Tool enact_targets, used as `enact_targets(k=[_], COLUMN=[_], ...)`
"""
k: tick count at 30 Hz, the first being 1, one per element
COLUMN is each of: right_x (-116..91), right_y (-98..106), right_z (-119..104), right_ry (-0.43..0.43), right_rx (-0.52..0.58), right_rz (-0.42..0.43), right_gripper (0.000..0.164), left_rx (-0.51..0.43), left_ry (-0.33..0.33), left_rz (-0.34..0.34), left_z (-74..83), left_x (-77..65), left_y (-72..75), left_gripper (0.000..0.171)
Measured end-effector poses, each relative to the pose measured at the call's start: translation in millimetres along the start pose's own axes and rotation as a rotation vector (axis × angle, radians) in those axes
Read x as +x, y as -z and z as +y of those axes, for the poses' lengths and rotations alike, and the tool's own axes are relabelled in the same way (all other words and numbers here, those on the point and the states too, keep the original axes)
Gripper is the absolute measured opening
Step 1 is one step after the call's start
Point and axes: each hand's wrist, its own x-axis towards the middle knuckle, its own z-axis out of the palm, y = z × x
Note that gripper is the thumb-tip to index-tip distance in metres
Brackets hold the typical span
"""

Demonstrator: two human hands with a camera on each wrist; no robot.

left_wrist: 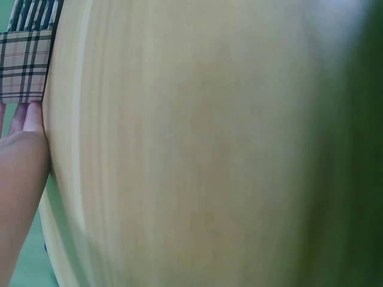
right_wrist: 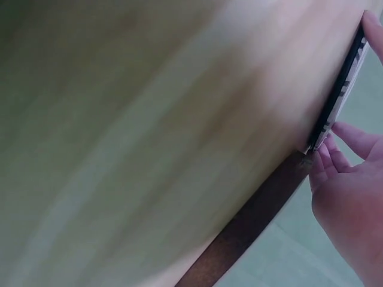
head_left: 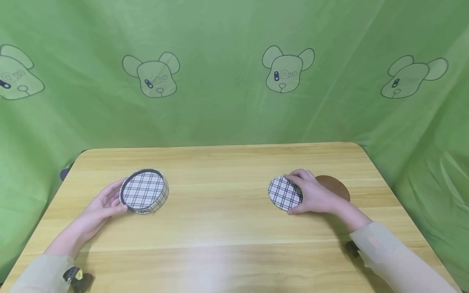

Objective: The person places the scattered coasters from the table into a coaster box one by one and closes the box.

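Note:
At the left of the table, my left hand [head_left: 96, 212] holds a round plaid coaster holder [head_left: 144, 190] by its left side. The thumb lies at the front of its black inner rim, with fingers round the side. In the left wrist view the holder's plaid wall [left_wrist: 24, 66] rises right above the fingers [left_wrist: 33, 117]. On the right, my right hand [head_left: 313, 194] pinches a thin round plaid coaster [head_left: 283, 194] between thumb and fingers at its edge. A dark underside shows on this coaster [right_wrist: 341, 86] in the right wrist view. Behind the wrist lies a brown disc [head_left: 334, 187], partly hidden.
Both things are on or over a light wooden table [head_left: 216, 228] with rounded far corners. A green curtain [head_left: 220, 110] with bear drawings hangs behind and at both sides. A small purple thing [head_left: 64, 173] shows beyond the table's left edge.

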Motion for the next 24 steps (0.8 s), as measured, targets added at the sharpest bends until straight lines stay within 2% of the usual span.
enact_targets(k=[14, 24], right_x=[14.4, 28.1], right_y=[3.2, -0.7], right_z=[-12.1, -23.5], right_ry=[0.023, 0.022], right_rx=[-0.013, 0.018], right_rz=[-0.001, -0.001], right_gripper=[0.112, 0.113], left_rx=[-0.008, -0.014], left_ry=[-0.014, -0.020], left_rz=[-0.010, -0.008], left_z=[1.8, 1.2], left_x=[1.6, 0.4], left_y=[-0.3, -0.4], left_gripper=[0.087, 0.087])
